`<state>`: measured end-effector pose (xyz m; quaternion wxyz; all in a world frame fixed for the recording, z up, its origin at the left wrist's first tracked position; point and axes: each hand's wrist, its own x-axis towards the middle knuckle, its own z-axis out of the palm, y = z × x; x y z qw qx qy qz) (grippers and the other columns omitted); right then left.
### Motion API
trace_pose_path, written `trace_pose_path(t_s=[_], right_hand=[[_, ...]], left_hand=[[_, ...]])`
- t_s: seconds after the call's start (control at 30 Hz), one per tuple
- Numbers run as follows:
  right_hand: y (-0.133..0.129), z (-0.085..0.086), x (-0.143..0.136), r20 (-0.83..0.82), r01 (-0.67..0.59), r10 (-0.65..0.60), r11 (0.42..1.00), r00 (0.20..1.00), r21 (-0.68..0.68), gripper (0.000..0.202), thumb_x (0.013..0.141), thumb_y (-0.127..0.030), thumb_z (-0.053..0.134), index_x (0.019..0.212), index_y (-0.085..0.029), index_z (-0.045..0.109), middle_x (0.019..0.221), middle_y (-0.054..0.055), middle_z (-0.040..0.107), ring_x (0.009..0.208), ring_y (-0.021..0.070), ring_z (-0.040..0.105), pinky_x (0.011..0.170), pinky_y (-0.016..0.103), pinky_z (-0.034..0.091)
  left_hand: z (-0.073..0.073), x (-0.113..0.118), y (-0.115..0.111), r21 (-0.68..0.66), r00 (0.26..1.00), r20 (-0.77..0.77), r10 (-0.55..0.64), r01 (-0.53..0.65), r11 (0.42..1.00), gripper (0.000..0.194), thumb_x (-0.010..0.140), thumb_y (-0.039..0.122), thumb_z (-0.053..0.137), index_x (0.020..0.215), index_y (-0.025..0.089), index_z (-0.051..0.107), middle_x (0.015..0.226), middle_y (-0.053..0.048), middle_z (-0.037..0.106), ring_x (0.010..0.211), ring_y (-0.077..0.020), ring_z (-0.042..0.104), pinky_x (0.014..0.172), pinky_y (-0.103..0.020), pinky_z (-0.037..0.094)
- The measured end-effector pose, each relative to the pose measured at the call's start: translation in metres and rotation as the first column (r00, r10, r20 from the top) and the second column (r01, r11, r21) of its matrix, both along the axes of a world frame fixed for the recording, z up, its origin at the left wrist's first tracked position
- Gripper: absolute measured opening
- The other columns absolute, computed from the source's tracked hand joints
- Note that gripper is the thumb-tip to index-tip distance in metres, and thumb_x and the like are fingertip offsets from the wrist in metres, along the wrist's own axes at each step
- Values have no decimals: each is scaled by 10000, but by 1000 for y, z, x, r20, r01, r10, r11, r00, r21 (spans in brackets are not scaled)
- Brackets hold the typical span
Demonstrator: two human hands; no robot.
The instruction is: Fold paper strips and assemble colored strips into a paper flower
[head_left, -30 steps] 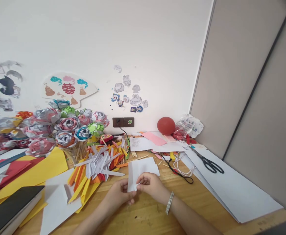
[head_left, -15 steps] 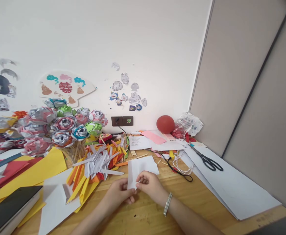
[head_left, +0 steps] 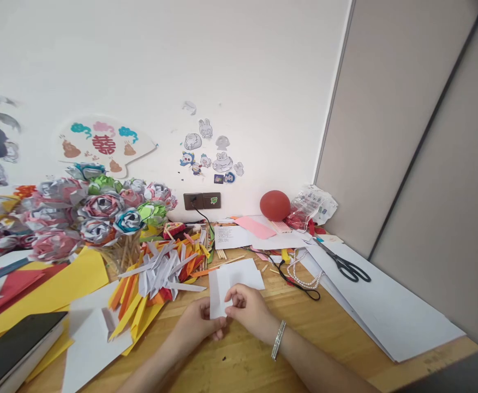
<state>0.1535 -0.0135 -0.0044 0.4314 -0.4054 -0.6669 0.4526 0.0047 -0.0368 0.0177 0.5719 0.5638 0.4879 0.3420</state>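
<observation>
Both hands work on a small white sheet of paper (head_left: 220,292) at the front middle of the wooden table. My left hand (head_left: 200,323) pinches its lower left corner between thumb and fingers. My right hand (head_left: 247,305), with a silvery bracelet on the wrist, grips the paper's lower right edge with thumb and forefinger. More white paper (head_left: 245,272) lies flat just behind the held sheet. Left of my hands is a heap of folded white, orange and yellow paper strips (head_left: 161,273).
Paper roses (head_left: 102,207) crowd the back left. A black phone-like slab (head_left: 18,338) lies front left. On the right, black scissors (head_left: 347,267) rest on large white sheets (head_left: 402,311). A red balloon (head_left: 275,205), a black cable (head_left: 304,287) and pearl strings (head_left: 304,275) lie behind.
The view has shifted slightly, so the whole scene sits a little further left. Both hands keep their hold on the paper, with little visible movement.
</observation>
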Motion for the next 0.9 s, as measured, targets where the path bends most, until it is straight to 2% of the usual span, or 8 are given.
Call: trace_pose_path(t_s=[0.17,0.37,0.47,0.57,0.67,0.77,0.83,0.9], right_hand=[[2,0,4,-93,-130,128,991,987,-15,174,721,-146,488,884,-173,541,523,-63,483,477,86,487,500,200,379],[5,-3,4,-147,-86,80,995,986,-40,254,748,-232,512,991,-181,457,582,-57,515,433,73,446,439,187,358],[6,-7,1,-115,-104,98,993,989,-48,185,677,-216,588,824,-166,487,622,-32,539,511,90,489,482,198,391],[8,-10,1,-72,-97,96,995,993,-6,114,696,-225,564,678,-161,472,610,-23,531,559,108,521,527,212,409],[10,-7,6,-44,-80,80,997,996,8,74,725,-218,527,711,-169,474,574,-43,509,518,101,511,499,201,390],[9,1,10,41,-69,66,995,997,65,26,711,-182,538,705,-165,520,546,-53,486,499,88,476,476,183,352],[5,6,10,105,-72,58,989,993,128,28,709,-168,542,703,-162,569,570,-40,506,521,89,468,485,184,343],[2,11,8,159,-75,43,976,986,202,65,704,-153,548,707,-166,611,608,-24,537,562,98,474,517,192,354]], left_hand=[[0,-1,0,7,1000,7,3,-3,1000,278,531,317,706,683,142,552,483,46,590,447,-118,547,486,-243,439],[-4,-2,3,-30,994,55,89,-88,996,325,526,330,722,740,150,559,538,36,617,488,-124,584,524,-244,462],[-7,-1,4,-38,993,87,84,-81,996,375,521,359,733,780,145,566,617,7,649,564,-139,617,572,-247,475],[-5,-4,5,-18,998,60,26,-25,1000,410,548,446,698,780,136,563,654,-23,653,603,-171,628,541,-253,471],[5,-15,7,233,988,-11,157,-150,961,439,649,505,588,882,135,549,721,-56,651,693,-206,625,562,-282,483],[18,-25,5,528,907,-55,417,-328,783,421,703,467,544,997,168,507,937,-89,631,856,-225,597,684,-319,489],[21,-26,0,667,880,-149,450,-247,703,380,699,431,562,1002,203,530,1001,-79,622,919,-229,576,762,-330,465],[18,-22,-4,707,861,-313,401,-71,703,310,684,401,586,941,227,584,932,-52,654,877,-225,590,775,-323,448]])
